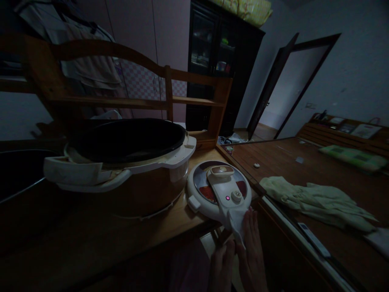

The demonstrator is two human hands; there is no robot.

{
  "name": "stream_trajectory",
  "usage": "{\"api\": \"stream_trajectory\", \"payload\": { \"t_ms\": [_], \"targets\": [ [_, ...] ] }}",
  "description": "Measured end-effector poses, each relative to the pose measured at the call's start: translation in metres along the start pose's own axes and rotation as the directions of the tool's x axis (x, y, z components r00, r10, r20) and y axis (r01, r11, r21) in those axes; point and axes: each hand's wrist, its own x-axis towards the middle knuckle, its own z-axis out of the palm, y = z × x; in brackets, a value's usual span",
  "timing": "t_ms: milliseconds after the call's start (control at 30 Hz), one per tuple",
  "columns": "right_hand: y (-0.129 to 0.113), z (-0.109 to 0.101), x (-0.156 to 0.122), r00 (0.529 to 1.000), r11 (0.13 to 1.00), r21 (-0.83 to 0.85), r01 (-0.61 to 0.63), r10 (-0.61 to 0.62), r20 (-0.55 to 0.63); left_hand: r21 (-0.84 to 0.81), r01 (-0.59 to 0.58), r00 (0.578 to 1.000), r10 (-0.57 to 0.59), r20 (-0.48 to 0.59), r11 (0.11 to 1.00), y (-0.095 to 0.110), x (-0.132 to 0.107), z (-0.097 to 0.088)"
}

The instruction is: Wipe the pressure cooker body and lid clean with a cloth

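Note:
A round white pressure cooker lid (pixel 219 190) with a brown handle and a small valve knob lies on the wooden desk. A white wipe (pixel 238 223) drapes over its near end. My right hand (pixel 253 249) holds the wipe against that end, fingers long and thumb on the near side. Just left of it, my left hand (pixel 223 263) is closed beside the wipe's lower corner; what its fingers hold is hard to make out in the dim light. Left of the lid stands the open pressure cooker body (pixel 152 182) with a black inner pot (pixel 130 140).
The desk (pixel 179 227) carries a raised wooden shelf (pixel 194 99) at its back. A dark pot or basin (pixel 21 174) sits at the far left. To the right is a low wooden bed surface (pixel 282 158) with a pale green garment (pixel 316 202) and a remote control (pixel 314 239).

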Motion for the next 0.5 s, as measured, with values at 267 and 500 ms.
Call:
{"api": "stream_trajectory", "payload": {
  "t_ms": [267, 500],
  "targets": [
    [-0.036, -0.027, 0.019, 0.992, 0.947, 0.304, -0.103, 0.121, -0.042, 0.145, -0.229, 0.969, 0.211, 0.131, 0.962, 0.067, 0.0, 0.039],
    [-0.049, -0.029, 0.046, 0.992, 0.936, 0.347, -0.067, 0.1, -0.078, 0.07, -0.227, 0.965, 0.215, 0.153, 0.971, 0.09, 0.024, 0.06]
  ]
}}
